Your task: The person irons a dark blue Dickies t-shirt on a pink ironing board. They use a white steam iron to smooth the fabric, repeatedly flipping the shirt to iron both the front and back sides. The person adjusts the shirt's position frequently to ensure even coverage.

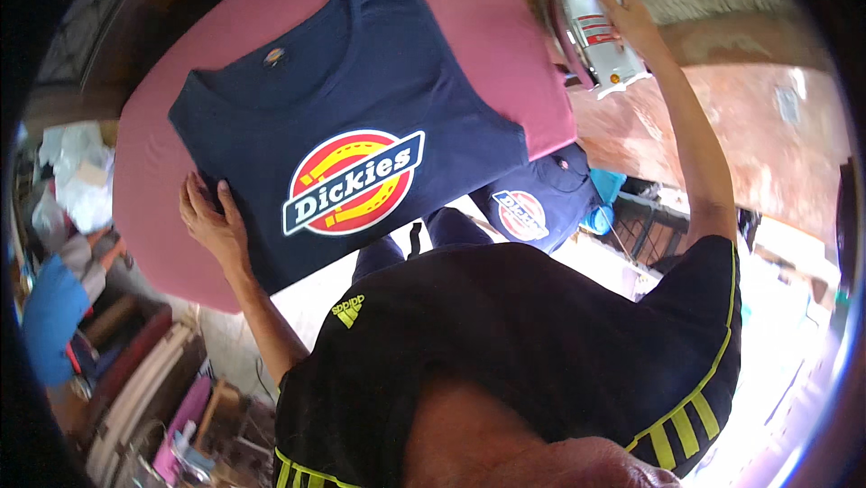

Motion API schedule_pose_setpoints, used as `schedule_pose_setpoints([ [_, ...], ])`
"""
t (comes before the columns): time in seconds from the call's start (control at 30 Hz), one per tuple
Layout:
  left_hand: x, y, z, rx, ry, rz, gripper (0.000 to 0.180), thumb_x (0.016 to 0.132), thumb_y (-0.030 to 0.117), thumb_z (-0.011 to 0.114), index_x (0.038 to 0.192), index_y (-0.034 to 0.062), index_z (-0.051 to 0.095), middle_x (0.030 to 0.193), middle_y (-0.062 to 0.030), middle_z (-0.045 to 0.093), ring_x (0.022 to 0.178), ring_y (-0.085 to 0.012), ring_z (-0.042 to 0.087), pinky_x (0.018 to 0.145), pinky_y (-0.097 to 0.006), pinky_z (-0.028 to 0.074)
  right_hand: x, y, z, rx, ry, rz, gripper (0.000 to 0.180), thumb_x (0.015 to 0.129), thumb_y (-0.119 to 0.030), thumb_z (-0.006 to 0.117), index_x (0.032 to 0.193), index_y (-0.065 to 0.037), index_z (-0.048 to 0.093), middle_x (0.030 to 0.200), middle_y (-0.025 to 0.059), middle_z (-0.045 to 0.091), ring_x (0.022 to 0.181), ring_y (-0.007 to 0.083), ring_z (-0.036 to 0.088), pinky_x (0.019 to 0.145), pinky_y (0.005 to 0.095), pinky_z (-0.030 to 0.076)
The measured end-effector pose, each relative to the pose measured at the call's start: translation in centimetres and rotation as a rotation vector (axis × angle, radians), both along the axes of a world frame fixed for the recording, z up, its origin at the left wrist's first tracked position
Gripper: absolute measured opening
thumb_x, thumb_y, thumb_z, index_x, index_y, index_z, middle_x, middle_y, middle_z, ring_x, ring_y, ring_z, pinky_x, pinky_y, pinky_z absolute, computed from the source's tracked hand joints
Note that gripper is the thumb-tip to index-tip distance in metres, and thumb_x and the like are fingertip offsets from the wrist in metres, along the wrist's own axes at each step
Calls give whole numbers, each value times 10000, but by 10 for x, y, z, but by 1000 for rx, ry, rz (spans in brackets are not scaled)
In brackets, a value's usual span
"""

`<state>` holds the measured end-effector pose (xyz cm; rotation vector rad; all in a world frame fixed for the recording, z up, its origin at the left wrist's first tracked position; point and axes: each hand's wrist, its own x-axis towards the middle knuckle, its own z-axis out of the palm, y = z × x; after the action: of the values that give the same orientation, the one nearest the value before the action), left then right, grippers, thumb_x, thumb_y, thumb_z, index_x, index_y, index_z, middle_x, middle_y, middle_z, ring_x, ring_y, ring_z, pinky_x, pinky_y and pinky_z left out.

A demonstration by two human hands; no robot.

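Observation:
A dark navy sleeveless top with a red, yellow and white printed emblem lies spread flat on a pink-covered ironing board. My left hand rests on the top's left edge, its fingers stretched out and holding nothing. At the far right my right hand is closed around the handle of a white and grey clothes iron with red stripes. The iron is beside the board's right end, apart from the top. Its soleplate is turned toward the board, and part of the handle is hidden by my fingers.
Another folded navy garment with a similar emblem sits below the board's right end. A blue plastic item is next to it. White plastic bags and a blue bundle crowd the left side. A reddish wall stands right.

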<state>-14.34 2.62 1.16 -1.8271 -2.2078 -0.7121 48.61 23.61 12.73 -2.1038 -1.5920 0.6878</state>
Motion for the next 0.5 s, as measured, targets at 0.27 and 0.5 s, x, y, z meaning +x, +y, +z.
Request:
schedule_pose_setpoints([
  [0.27, 32, -123, -5, 24, -168, 292, 496, 945, 262, 688, 1322, -32, 560, 1275, -230, 537, 1190, -358, 529, 1012, -440, 435, 37, 63, -60, 144, 28, 36, 611, 923, -539, 604, 1167, 22, 601, 774, 131, 650, 657, 211, 631, 640, 388, 517],
  [0.5, 28, -147, -12, 147, -317, 323, 450, 918, 287, 726, 1175, -63, 605, 1056, -201, 561, 972, -331, 563, 862, -432, 467, 17, 28, -42, 1103, -1108, 353, 729, 929, -556, 625, 1423, -42, 473, 1019, 131, 661, 629, 187, 640, 583, 312, 529],
])
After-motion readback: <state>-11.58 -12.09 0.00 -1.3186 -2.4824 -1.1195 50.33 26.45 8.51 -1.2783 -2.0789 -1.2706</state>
